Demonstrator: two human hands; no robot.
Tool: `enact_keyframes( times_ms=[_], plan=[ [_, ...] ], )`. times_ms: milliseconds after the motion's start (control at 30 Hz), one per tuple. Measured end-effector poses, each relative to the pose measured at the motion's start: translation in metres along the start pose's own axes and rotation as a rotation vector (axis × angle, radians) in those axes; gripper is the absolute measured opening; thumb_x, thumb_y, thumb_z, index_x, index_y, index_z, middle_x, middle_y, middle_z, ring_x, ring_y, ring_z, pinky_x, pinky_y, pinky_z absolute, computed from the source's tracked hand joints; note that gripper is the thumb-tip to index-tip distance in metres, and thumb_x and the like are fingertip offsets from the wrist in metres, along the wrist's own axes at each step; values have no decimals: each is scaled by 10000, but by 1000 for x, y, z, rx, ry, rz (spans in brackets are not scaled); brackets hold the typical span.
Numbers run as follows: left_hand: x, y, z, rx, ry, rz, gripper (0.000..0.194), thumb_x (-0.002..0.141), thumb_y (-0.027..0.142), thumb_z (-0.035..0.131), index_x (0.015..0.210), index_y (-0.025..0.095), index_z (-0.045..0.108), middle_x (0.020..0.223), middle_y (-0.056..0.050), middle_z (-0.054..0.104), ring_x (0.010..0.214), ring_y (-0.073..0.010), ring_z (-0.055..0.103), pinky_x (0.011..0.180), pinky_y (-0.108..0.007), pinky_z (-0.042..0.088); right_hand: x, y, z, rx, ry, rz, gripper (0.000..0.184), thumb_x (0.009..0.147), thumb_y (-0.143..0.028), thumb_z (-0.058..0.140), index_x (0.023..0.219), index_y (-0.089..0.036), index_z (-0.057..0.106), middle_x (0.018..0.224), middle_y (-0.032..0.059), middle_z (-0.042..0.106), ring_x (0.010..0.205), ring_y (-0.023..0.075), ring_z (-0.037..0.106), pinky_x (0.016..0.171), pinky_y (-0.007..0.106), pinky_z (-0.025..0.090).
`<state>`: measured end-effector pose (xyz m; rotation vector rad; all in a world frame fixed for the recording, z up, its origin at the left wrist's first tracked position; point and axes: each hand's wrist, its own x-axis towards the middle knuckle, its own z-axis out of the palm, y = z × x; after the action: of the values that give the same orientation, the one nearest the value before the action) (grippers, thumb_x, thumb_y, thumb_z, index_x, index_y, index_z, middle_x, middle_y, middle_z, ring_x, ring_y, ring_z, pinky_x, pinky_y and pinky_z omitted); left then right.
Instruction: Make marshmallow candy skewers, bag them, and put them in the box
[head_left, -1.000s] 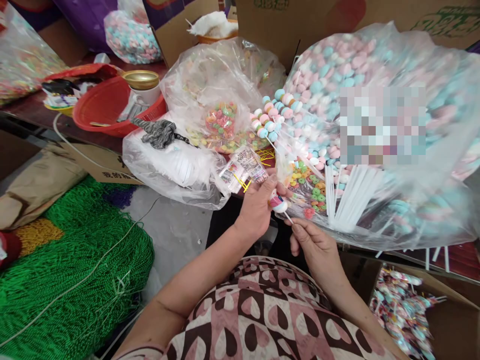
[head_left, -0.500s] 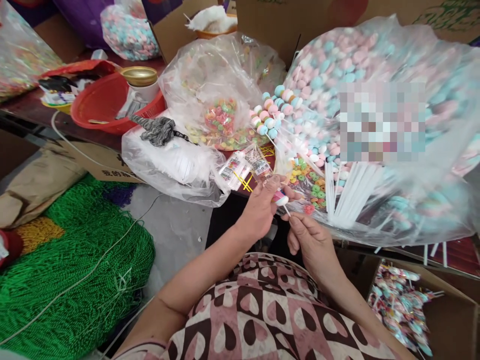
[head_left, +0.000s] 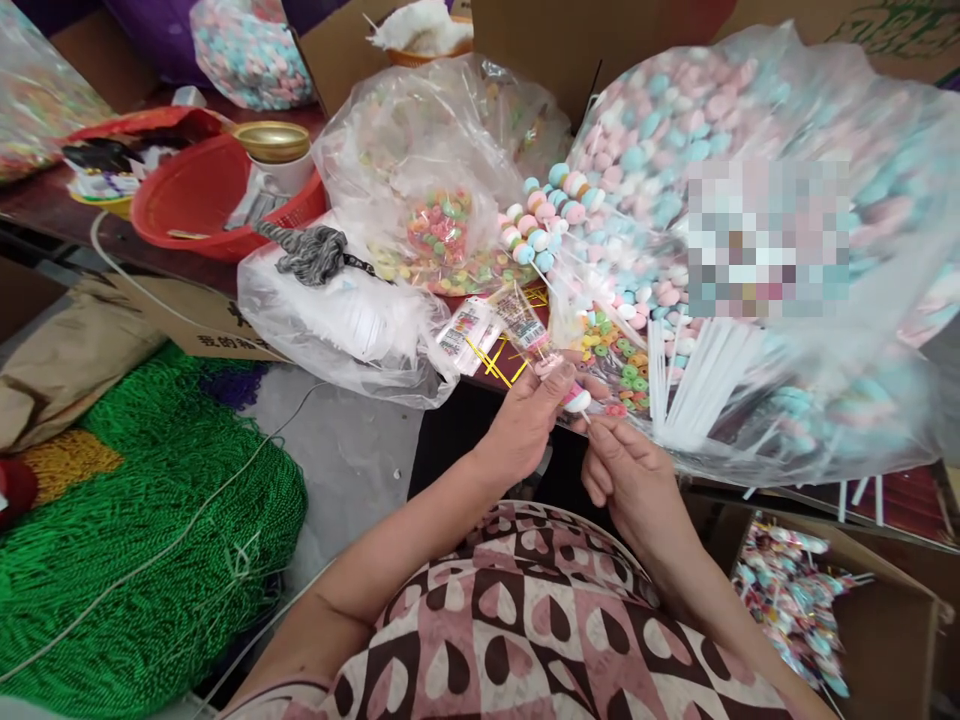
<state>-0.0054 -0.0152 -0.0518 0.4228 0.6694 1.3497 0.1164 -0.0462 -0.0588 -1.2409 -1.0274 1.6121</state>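
My left hand (head_left: 520,425) is closed around a marshmallow skewer (head_left: 577,400) in a printed clear wrapper, its white and pink end showing. Its white stick is pinched between the thumb and forefinger of my right hand (head_left: 628,468). Just beyond my left hand lie printed plastic packets (head_left: 466,332) and yellow twist ties (head_left: 489,362). Several unwrapped marshmallow skewers (head_left: 538,235), pink, blue and white, rest farther back. Ring gummies (head_left: 626,365) and a bundle of white sticks (head_left: 705,385) are to the right of my hands.
A big clear bag of marshmallows (head_left: 645,140) covers the table's right side. Bagged gummies (head_left: 439,230) and a red basket (head_left: 154,225) stand left. Below right, a cardboard box (head_left: 885,640) holds wrapped skewers. Green cords (head_left: 150,540) pile up at lower left.
Both hands have shifted slightly right with the skewer and its wrapper. My right hand still pinches the stick. The view has tilted down a little.
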Motion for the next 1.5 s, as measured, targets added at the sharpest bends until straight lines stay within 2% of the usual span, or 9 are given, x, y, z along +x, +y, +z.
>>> enact_keyframes(
  times_ms=[100,267,367,467,633,833,1033,1300,1500],
  plan=[
    [-1,2,-4,11,-77,-28,392,772,457,747,1028,177,646,791,-13,679,579,-86,542,474,-209,371,-2,-5,7,330,-168,217,207,848,-399,682,824,-202,625,397,-134,276,306,34,216,350,176,211],
    [-5,6,-8,80,-183,-23,429,793,471,726,1110,194,645,841,-31,689,666,-92,570,550,-204,387,0,-6,14,415,-205,218,222,854,-398,683,789,-201,604,391,-127,326,302,28,248,354,161,228],
    [-5,6,-9,154,-197,-34,396,771,397,759,1099,207,641,852,-14,684,672,-81,572,569,-195,387,2,-4,12,262,-164,135,299,861,-479,657,763,-202,597,404,-99,422,318,50,334,358,175,281],
    [-2,6,-12,181,-133,-22,364,774,392,746,1060,202,626,799,11,664,635,-78,568,584,-204,419,4,-6,3,-83,-133,-41,334,896,-509,596,792,-196,649,497,-37,578,416,97,504,450,222,437],
    [2,9,-15,316,-15,48,376,752,430,747,957,170,569,665,36,606,626,-102,596,579,-216,448,12,-23,-12,-567,234,-517,203,913,-381,605,1020,-234,696,877,33,726,753,175,686,714,331,566],
    [-5,14,-12,330,-111,-147,360,763,370,676,1030,183,524,713,35,589,556,-99,589,436,-190,419,30,-37,-6,-920,78,-828,168,926,-260,575,1051,-228,682,1012,63,742,881,197,701,759,332,564],
    [-6,18,-10,272,-127,-241,299,749,342,606,973,169,509,656,36,556,526,-109,586,406,-194,428,33,-33,-7,-1028,115,-913,153,941,-229,556,1024,-206,682,952,62,758,845,194,716,738,315,553],
    [-8,11,-12,516,-43,-138,176,820,317,565,932,197,501,659,76,527,407,-41,492,340,-151,311,36,-32,-2,-1078,237,-873,157,907,-270,571,891,-197,709,795,37,748,673,171,686,621,277,510],
    [-9,15,-12,366,-72,-160,209,830,372,559,920,188,516,691,59,555,419,-45,507,338,-162,301,36,-30,3,-1049,241,-866,172,887,-228,552,814,-181,701,728,28,732,618,152,662,596,255,489]
  ],
)
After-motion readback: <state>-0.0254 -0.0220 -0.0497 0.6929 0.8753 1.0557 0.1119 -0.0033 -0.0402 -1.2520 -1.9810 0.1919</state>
